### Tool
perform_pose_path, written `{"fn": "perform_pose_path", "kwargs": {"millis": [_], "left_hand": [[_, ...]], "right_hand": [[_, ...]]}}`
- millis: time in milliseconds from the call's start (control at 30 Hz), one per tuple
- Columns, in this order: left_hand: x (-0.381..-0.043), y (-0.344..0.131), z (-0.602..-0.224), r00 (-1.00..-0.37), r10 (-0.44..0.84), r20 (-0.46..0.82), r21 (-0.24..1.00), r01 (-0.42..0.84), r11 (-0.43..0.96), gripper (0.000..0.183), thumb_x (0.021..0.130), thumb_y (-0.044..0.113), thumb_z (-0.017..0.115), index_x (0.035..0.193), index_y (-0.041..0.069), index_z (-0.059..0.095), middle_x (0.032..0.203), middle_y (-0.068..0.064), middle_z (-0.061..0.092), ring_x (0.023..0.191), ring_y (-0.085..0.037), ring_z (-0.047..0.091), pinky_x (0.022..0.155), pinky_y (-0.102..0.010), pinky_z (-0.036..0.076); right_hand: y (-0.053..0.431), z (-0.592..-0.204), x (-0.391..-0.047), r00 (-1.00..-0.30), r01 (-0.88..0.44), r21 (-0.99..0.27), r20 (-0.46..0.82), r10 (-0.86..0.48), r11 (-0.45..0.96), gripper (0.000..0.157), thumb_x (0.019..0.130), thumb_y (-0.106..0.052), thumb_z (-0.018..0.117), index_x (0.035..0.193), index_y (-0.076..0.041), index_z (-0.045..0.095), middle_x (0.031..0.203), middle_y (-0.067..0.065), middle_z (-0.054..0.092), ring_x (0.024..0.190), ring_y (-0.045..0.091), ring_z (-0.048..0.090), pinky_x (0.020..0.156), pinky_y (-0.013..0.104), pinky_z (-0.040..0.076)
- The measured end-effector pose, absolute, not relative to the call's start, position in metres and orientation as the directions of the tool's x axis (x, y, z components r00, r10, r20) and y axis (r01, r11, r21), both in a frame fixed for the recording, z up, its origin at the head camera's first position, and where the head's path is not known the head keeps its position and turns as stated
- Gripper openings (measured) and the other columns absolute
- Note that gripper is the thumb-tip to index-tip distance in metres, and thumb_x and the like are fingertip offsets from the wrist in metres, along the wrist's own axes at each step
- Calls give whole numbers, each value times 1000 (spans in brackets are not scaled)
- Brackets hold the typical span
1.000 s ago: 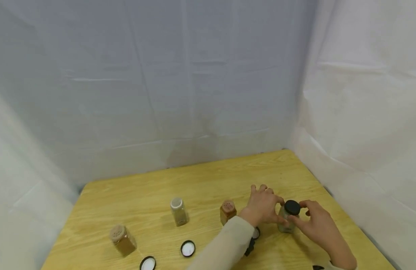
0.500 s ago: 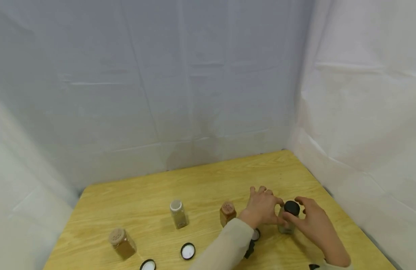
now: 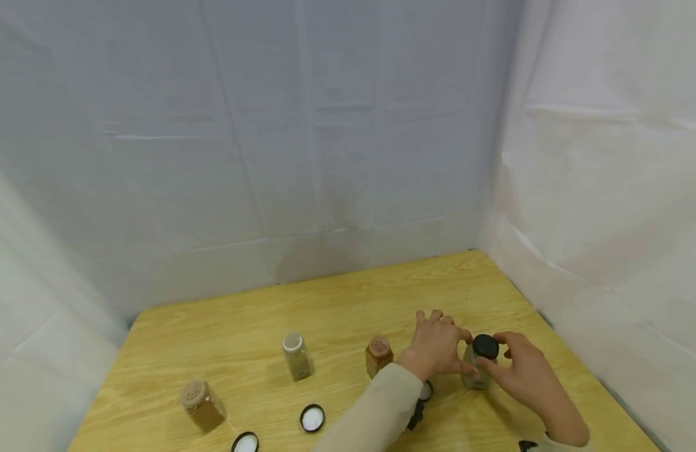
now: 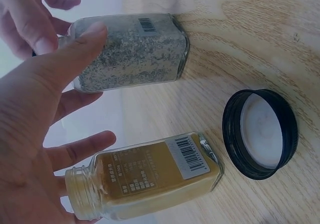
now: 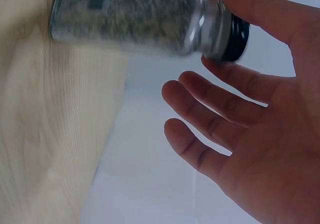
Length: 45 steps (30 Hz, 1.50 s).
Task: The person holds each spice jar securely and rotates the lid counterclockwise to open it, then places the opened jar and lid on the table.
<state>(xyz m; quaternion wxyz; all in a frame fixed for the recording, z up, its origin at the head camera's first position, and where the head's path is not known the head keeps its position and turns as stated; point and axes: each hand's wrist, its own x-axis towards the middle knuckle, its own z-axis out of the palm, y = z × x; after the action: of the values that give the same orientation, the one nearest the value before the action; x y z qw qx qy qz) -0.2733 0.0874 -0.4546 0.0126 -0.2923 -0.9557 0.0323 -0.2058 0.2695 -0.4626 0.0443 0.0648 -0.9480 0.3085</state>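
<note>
A glass spice jar (image 4: 135,54) of grey-green flakes stands upright on the table at the right. My left hand (image 3: 433,346) grips its body between thumb and index finger, the other fingers spread. On its mouth sits a black screw cap (image 3: 486,346). My right hand (image 3: 529,376) pinches this cap between thumb and index finger; in the right wrist view the remaining fingers stay apart from the jar. Close beside my left hand stands an uncapped jar of orange-brown powder (image 3: 379,356), its threaded neck showing in the left wrist view. A black lid (image 4: 287,134) lies near its base.
Farther left stand a pale jar (image 3: 298,361) and a brown jar (image 3: 205,407) with a perforated top. Two upturned black lids, one (image 3: 312,418) mid-table and one (image 3: 245,443) near the front, lie on the wooden table (image 3: 240,326). White sheeting (image 3: 597,220) encloses its sides.
My right hand's fingers shift around the cap: they loosen slightly at half a second ago and close on it again now. My left hand keeps its hold on the jar.
</note>
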Motion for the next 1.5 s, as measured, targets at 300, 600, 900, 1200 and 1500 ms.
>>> {"fn": "perform_pose_path", "kwargs": {"millis": [300, 600, 900, 1200, 1500], "left_hand": [[-273, 87, -457, -820, 571, 29, -67, 568, 820, 60, 81, 85, 65, 134, 58, 64, 136, 16, 65, 137, -15, 52, 116, -53, 39], [-272, 89, -456, -833, 553, 14, -71, 551, 832, 64, 78, 87, 66, 135, 58, 63, 138, 18, 63, 140, -14, 50, 119, -53, 37], [-273, 91, -456, -833, 553, 19, -71, 550, 832, 63, 78, 86, 67, 134, 58, 63, 136, 18, 64, 140, -13, 50, 118, -52, 38], [-272, 93, -457, -828, 561, 19, -77, 558, 826, 64, 77, 88, 66, 133, 58, 64, 137, 18, 64, 140, -14, 51, 118, -53, 39], [-273, 92, -458, -826, 563, 26, -77, 560, 825, 64, 77, 88, 65, 134, 58, 64, 138, 18, 64, 141, -15, 51, 119, -53, 38]], "right_hand": [[257, -466, -211, -969, -222, -544, 217, -121, 809, 57, 99, -34, 76, 135, 7, 61, 127, 29, 64, 102, 37, 70, 80, 53, 58], [270, -459, -205, -995, -91, -574, 82, -54, 814, 74, 97, -47, 75, 140, 9, 54, 139, 34, 57, 110, 44, 66, 79, 49, 58], [270, -461, -206, -987, -148, -534, 139, -86, 833, 65, 96, -36, 78, 133, 14, 59, 131, 33, 62, 106, 43, 67, 81, 54, 58], [262, -461, -209, -975, -198, -503, 193, -114, 841, 60, 100, -41, 73, 128, 12, 65, 128, 31, 64, 109, 45, 68, 87, 59, 57], [273, -458, -207, -994, -109, -557, 77, -79, 823, 82, 99, -52, 71, 146, 12, 48, 144, 39, 53, 111, 47, 66, 80, 52, 59]]}}
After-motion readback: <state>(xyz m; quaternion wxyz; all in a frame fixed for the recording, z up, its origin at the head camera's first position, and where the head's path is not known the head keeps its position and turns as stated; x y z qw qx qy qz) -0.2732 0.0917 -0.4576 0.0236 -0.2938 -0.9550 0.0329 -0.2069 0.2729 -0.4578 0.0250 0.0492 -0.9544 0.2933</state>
